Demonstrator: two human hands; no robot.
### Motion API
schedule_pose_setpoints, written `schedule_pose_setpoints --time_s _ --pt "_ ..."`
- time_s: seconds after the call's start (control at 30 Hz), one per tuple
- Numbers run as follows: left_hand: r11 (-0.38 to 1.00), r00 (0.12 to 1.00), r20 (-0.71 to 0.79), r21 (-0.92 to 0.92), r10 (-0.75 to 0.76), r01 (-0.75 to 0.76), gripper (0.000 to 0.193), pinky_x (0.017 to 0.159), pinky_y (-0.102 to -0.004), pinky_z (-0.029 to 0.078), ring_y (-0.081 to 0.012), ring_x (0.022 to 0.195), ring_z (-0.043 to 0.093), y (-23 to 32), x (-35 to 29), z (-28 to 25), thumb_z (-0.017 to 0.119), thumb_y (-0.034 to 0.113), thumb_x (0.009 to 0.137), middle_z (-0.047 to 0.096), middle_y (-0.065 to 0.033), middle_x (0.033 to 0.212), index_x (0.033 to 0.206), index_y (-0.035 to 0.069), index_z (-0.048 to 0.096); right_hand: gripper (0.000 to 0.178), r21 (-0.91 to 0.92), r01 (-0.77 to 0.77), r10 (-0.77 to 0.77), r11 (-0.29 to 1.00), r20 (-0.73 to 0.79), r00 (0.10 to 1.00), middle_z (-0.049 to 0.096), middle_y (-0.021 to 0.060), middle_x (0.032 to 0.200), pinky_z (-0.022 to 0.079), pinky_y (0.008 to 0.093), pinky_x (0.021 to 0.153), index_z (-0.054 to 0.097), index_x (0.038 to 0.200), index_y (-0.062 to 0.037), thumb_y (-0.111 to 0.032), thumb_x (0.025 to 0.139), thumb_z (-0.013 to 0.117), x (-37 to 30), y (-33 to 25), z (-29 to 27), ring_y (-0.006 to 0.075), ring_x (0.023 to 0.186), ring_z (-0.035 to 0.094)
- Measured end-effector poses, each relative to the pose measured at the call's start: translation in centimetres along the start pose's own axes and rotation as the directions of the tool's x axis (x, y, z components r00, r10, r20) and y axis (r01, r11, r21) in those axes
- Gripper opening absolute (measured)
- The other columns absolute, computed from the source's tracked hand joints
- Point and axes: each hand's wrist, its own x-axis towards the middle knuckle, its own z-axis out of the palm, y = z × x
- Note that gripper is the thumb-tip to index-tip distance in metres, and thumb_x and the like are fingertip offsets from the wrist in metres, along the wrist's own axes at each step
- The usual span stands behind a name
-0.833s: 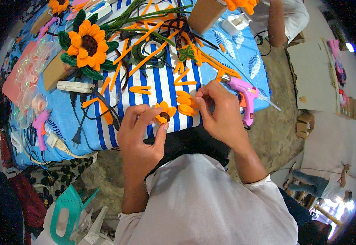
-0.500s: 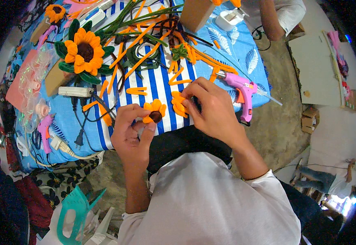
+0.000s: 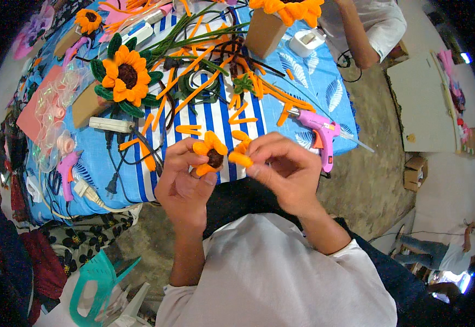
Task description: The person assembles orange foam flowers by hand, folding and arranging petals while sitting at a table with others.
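Note:
Between the fingertips of my left hand (image 3: pixel 184 182) is a small sunflower head (image 3: pixel 214 158), with orange fuzzy petals on part of its rim and a dark brown centre. My right hand (image 3: pixel 289 171) pinches a cluster of loose orange petals (image 3: pixel 241 158) just right of the flower, close to it but seemingly apart. Both hands are closed and raised at the near table edge. Beyond them lie bent orange pipe cleaners (image 3: pixel 189 129). A pink glue gun (image 3: pixel 323 132) rests on the table to the right of my right hand.
A larger finished sunflower (image 3: pixel 127 75) with green leaves leans on a cardboard block (image 3: pixel 89 106). Nearby are a white power strip (image 3: pixel 111 125) with black cords, a second pink glue gun (image 3: pixel 67 172) and green stems (image 3: pixel 180 34). Across the table is another person's arm (image 3: pixel 355 34).
My right hand has come down toward me, bringing its petals off the cloth and nearer the flower. My left hand has shifted slightly right with the flower head. The whole view has tilted a little.

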Motion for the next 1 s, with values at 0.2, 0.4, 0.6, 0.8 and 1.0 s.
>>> schedule_pose_setpoints --time_s 0.2,0.4,0.6,0.8,1.0 --pt "0.986 0.992 0.062 0.117 0.113 -0.12 0.029 0.097 -0.0359 0.051 -0.0239 0.113 0.058 1.6 -0.7 1.6 0.075 -0.006 0.079 0.054 -0.0158 0.123 0.107 0.0 0.068 0.015 -0.068 0.061 -0.059 0.996 0.036 0.998 0.071 0.0126 0.099 0.052 0.0301 0.079 0.071 0.091 0.001 0.008 0.079 0.076 -1.1 0.5 1.0 0.02 0.092 0.067" --pt "0.904 0.973 0.104 0.362 0.205 -0.229 0.03 0.093 -0.037 0.05 -0.0257 0.107 0.059 2.7 -0.7 1.7 0.076 -0.008 0.074 0.056 -0.0168 0.119 0.102 0.002 0.072 0.015 -0.157 0.136 -0.141 0.978 -0.018 0.99 0.07 0.0114 0.099 0.052 0.0284 0.077 0.07 0.092 0.0007 0.008 0.08 0.072 -1.2 0.5 1.1 0.0182 0.089 0.067" --pt "0.824 0.966 0.109 0.505 0.234 -0.256 0.031 0.083 -0.033 0.056 -0.0262 0.103 0.062 3.8 -0.7 2.5 0.076 -0.009 0.07 0.059 -0.0164 0.114 0.099 0.002 0.072 0.012 -0.115 -0.094 0.084 0.989 -0.092 0.992 0.068 0.0119 0.1 0.052 0.0265 0.078 0.069 0.097 0.0027 0.005 0.085 0.07 -2.6 0.2 1.6 0.0154 0.09 0.065" --pt "0.741 0.943 0.201 0.582 0.267 -0.334 0.035 0.073 -0.0294 0.059 -0.026 0.101 0.064 3.2 -0.3 2.0 0.076 -0.011 0.068 0.059 -0.0163 0.114 0.099 0.003 0.072 0.023 -0.101 -0.143 0.141 0.985 -0.026 0.99 0.065 0.0156 0.112 0.055 0.0286 0.08 0.066 0.111 0.007 0.001 0.09 0.07 -2.9 -0.5 0.9 0.018 0.095 0.064" --pt "0.713 0.934 0.245 0.603 0.261 -0.358 0.035 0.071 -0.0285 0.058 -0.0256 0.1 0.065 3.3 0.1 2.1 0.075 -0.012 0.068 0.059 -0.016 0.116 0.099 0.003 0.071 0.025 -0.083 -0.1 0.094 0.992 -0.073 0.993 0.065 0.0149 0.112 0.056 0.027 0.075 0.066 0.114 0.0064 -0.005 0.092 0.068 -3.1 -0.4 1.1 0.0165 0.09 0.064"
